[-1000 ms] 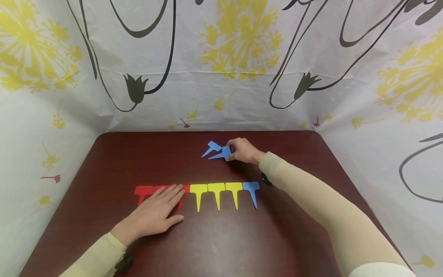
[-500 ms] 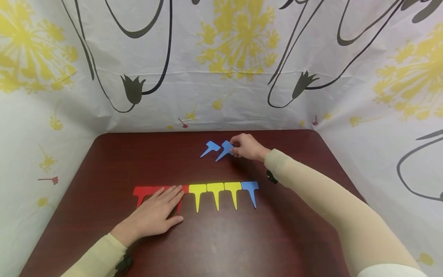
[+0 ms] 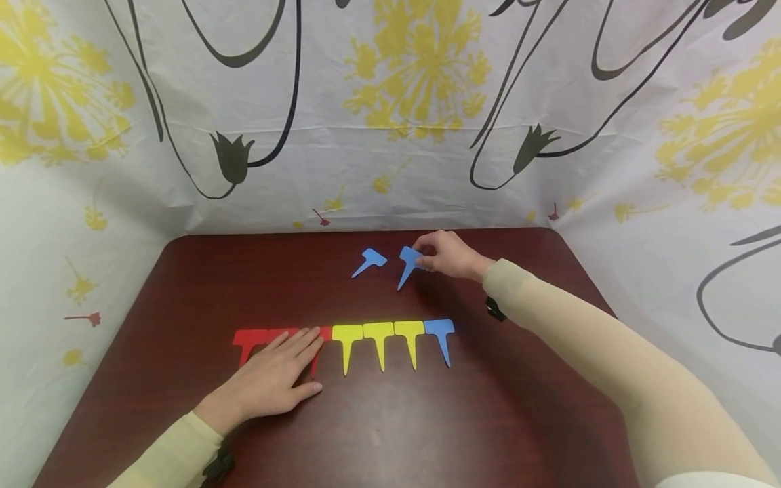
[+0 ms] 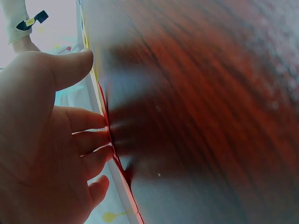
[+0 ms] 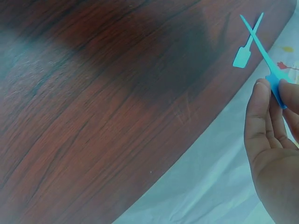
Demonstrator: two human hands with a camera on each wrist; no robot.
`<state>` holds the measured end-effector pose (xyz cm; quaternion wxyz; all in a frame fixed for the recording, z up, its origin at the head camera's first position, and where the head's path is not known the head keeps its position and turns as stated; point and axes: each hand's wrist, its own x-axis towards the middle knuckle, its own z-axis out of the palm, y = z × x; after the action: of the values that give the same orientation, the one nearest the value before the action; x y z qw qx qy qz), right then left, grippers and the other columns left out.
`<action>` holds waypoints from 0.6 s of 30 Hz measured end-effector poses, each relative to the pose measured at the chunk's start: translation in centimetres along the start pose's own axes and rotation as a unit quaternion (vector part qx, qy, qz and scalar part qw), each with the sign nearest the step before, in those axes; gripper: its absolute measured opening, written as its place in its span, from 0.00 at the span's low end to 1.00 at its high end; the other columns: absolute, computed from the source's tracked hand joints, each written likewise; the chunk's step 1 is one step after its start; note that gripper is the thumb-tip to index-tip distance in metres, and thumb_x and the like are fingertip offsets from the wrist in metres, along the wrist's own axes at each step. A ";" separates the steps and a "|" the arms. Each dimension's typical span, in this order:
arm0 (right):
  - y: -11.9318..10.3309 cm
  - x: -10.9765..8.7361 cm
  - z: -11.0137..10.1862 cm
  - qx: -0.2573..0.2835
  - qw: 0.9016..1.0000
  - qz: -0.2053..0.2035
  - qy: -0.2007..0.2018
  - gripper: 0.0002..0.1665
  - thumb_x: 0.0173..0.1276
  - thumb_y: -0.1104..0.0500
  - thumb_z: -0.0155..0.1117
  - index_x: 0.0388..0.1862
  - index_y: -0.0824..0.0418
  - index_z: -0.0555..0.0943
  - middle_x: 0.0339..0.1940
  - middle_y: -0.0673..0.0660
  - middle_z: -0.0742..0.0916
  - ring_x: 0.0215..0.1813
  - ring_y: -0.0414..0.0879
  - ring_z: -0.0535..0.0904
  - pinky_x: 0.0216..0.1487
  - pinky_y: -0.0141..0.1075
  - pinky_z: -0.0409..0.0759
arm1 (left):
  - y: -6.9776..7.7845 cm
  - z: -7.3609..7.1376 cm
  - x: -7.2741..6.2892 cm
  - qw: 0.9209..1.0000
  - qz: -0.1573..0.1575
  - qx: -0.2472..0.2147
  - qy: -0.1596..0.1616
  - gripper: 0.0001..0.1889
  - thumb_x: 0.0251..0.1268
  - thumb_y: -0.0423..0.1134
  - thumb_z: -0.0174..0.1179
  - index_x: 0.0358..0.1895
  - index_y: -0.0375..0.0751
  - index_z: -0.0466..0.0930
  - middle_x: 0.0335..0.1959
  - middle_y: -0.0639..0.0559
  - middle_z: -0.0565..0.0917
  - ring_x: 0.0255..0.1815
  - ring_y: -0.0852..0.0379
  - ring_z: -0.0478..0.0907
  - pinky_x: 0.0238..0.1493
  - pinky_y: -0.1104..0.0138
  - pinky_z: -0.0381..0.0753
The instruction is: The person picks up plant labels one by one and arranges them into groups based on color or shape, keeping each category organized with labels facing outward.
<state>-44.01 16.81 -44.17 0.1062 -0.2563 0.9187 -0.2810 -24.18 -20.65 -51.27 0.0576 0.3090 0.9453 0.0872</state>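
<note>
My right hand (image 3: 450, 255) pinches a blue T-shaped plant label (image 3: 408, 261) by one end of its head, the pointed stem aimed down toward me. In the right wrist view the same label (image 5: 265, 53) sits between thumb and fingers. Left of it, a second blue plant label (image 3: 370, 260) lies on the table. My left hand (image 3: 271, 379) rests with straight fingers on the red plant labels (image 3: 250, 337), covering part of them. Beside these, in one row with heads edge to edge, come three yellow plant labels (image 3: 379, 331) and one blue plant label (image 3: 439, 328).
The dark reddish-brown table (image 3: 378, 420) has rounded far corners. A white patterned cloth (image 3: 378, 163) hangs behind it and along both sides. Each wrist carries a black strap-on device.
My right hand has drawn the pinched label rightward, away from the other loose blue one, and its stem has swung from pointing left to pointing down. The left hand stays in place.
</note>
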 end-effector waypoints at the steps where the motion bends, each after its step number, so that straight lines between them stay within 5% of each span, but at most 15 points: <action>1: 0.1 -0.1 -0.1 0.001 1.000 0.000 -0.002 0.12 0.72 0.58 0.67 0.53 0.53 0.84 0.37 0.52 0.86 0.37 0.46 0.84 0.40 0.40 0.84 | 0.0 0.0 0.0 1.000 0.000 -0.001 -0.001 0.42 0.69 0.62 0.57 0.77 0.38 0.61 0.80 0.44 0.58 0.79 0.45 0.54 0.76 0.46 0.54; 6: 0.3 -0.9 -0.8 0.024 1.000 0.000 -0.007 0.14 0.72 0.59 0.67 0.55 0.53 0.82 0.39 0.55 0.86 0.40 0.52 0.85 0.41 0.40 0.85 | 0.0 0.0 0.0 1.000 -0.003 -0.004 -0.008 0.43 0.69 0.63 0.57 0.78 0.39 0.61 0.80 0.45 0.57 0.79 0.45 0.54 0.76 0.46 0.54; 18: 0.2 -3.1 -3.7 -0.004 1.000 -0.010 -0.010 0.17 0.71 0.59 0.68 0.58 0.53 0.83 0.35 0.51 0.88 0.37 0.46 0.86 0.41 0.41 0.84 | -0.3 0.2 0.1 1.000 -0.001 -0.006 -0.009 0.44 0.68 0.65 0.57 0.78 0.40 0.60 0.80 0.45 0.57 0.79 0.45 0.54 0.76 0.47 0.54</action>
<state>-42.69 20.27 -41.10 0.1120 -0.2684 0.9163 -0.2754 -24.34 -20.79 -51.53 0.0684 0.3085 0.9445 0.0898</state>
